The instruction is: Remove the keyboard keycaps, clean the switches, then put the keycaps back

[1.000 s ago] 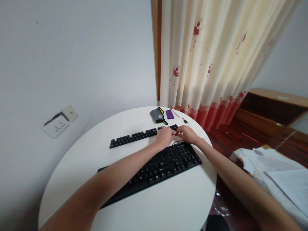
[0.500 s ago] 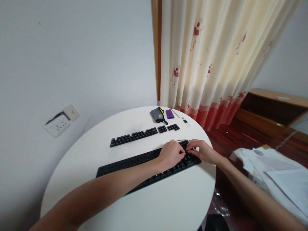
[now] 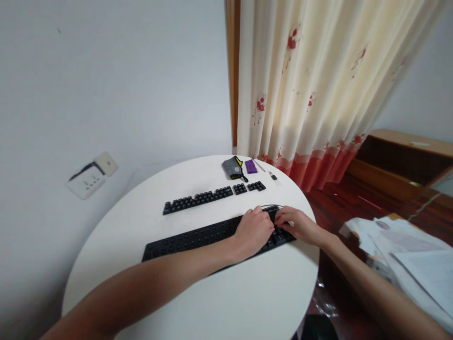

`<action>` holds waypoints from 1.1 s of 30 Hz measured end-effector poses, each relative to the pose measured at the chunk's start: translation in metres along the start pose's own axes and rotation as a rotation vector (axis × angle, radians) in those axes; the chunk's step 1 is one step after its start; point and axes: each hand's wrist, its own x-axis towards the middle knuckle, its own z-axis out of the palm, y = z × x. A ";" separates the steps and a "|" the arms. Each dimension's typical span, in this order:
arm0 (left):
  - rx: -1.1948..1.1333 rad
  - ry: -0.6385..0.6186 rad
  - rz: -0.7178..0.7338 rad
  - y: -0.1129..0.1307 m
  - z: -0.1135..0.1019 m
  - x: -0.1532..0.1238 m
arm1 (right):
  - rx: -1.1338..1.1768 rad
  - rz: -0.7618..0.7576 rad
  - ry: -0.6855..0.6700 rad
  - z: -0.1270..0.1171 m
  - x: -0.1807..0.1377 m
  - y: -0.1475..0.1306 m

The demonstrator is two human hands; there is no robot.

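Observation:
A black keyboard (image 3: 198,237) lies across the white round table, its upper left part showing bare key stems without caps. My left hand (image 3: 253,231) rests over its right half with the fingers curled together. Close beside it, my right hand (image 3: 294,223) has thumb and fingers pinched at the keyboard's right end. Whatever lies between the fingertips of either hand is too small or hidden to make out. Behind the keyboard, removed black keycaps (image 3: 198,200) stand in neat rows, with smaller groups of keycaps (image 3: 239,189) to their right.
A grey pouch (image 3: 232,168), a purple cloth-like item (image 3: 251,166) and a small dark-and-clear item (image 3: 273,177) lie at the back of the table (image 3: 226,302). Papers (image 3: 417,250) are stacked to the right. A wall socket (image 3: 86,182) is at left.
My left hand has turned slightly, its back now covering more of the keyboard near the fingertips. My right hand stays at the keyboard's right end. The view has shifted a little.

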 end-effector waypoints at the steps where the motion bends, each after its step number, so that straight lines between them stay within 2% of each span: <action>1: -0.002 0.008 0.010 0.001 -0.001 -0.002 | -0.023 0.002 -0.010 -0.001 -0.001 -0.002; 8: 0.012 0.045 0.040 0.008 0.000 -0.012 | -0.125 0.029 -0.024 -0.005 -0.004 -0.012; 15: -0.108 0.005 -0.039 0.000 -0.004 -0.016 | -0.072 0.022 0.020 -0.007 0.003 -0.005; 18: -0.114 0.033 -0.060 -0.003 -0.021 -0.024 | -0.140 0.092 0.151 -0.008 0.027 0.011; 20: -0.126 0.069 -0.086 -0.007 -0.038 -0.031 | -0.272 0.181 0.200 -0.007 0.049 0.027; 23: -0.163 0.101 -0.130 -0.014 -0.067 -0.047 | -0.446 0.264 0.162 -0.003 0.081 0.050; 27: -0.223 0.163 -0.224 -0.026 -0.099 -0.077 | -0.502 0.250 0.118 0.002 0.107 0.066; 33: -0.224 0.312 -0.359 -0.043 -0.118 -0.125 | -0.535 0.200 0.040 0.005 0.114 0.072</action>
